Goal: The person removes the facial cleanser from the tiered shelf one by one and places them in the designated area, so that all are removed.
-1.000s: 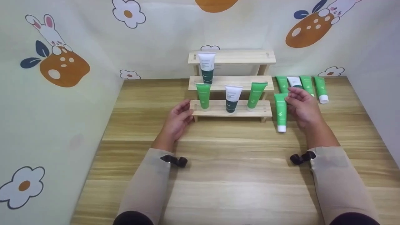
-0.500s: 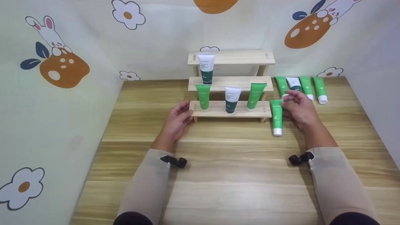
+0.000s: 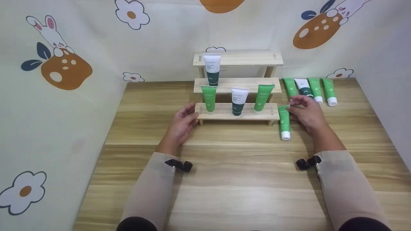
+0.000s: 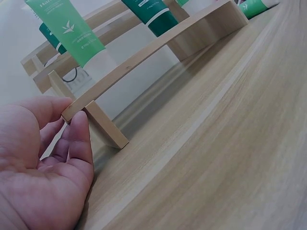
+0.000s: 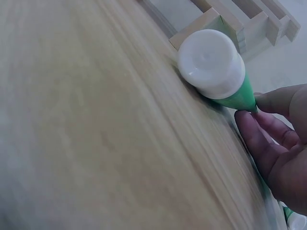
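From the right grip (image 3: 307,113) extends a green tube (image 3: 284,123).

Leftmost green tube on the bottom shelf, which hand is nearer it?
Left. The left hand holds the bottom shelf left of that green tube; the right hand is beyond the shelf's right end.

The held tube (image 3: 284,122) looks smooth plastic, the rack (image 3: 237,82) matt wood, the sleeves (image 3: 151,186) cloth.

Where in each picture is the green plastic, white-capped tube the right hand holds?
Head: the green plastic tube is right of centre, in the right hand.
Left wrist: small, at the top right, cut off.
Right wrist: upper right, white cap facing the camera.
Shared landmark: the pale, tiered wooden shelf.
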`<state>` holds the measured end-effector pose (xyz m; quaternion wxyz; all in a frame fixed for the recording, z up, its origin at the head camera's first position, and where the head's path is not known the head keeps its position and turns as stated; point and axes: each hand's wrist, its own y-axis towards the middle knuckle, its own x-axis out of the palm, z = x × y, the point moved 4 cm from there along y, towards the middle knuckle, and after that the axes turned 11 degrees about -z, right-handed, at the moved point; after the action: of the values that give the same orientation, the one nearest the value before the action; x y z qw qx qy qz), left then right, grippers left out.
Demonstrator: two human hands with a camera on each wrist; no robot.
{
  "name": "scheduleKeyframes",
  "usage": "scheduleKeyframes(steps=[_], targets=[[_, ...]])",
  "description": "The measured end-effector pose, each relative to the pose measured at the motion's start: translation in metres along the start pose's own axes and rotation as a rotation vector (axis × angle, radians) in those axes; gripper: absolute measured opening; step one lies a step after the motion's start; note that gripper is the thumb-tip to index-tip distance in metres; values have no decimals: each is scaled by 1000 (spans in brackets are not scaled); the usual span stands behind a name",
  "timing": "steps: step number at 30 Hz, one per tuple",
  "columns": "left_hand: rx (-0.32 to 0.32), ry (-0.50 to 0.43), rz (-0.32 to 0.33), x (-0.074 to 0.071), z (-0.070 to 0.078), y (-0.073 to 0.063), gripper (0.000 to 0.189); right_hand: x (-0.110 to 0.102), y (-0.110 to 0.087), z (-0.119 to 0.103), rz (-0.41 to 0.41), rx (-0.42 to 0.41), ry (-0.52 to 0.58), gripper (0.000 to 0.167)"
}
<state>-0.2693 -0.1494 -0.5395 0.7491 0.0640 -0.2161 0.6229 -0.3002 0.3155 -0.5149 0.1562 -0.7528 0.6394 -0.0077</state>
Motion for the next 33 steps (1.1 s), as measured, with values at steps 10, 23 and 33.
scheduleKeyframes(steps=[10, 23, 33], targets=[[1, 17, -6, 1, 1, -1, 58, -6, -1, -1, 58, 15, -166, 46], [-5, -1, -2, 1, 0, -1, 59, -6, -5, -2, 67, 57, -143, 41], [9, 8, -15, 0, 0, -1, 60, -3, -11, -17, 94, 44, -93, 37]])
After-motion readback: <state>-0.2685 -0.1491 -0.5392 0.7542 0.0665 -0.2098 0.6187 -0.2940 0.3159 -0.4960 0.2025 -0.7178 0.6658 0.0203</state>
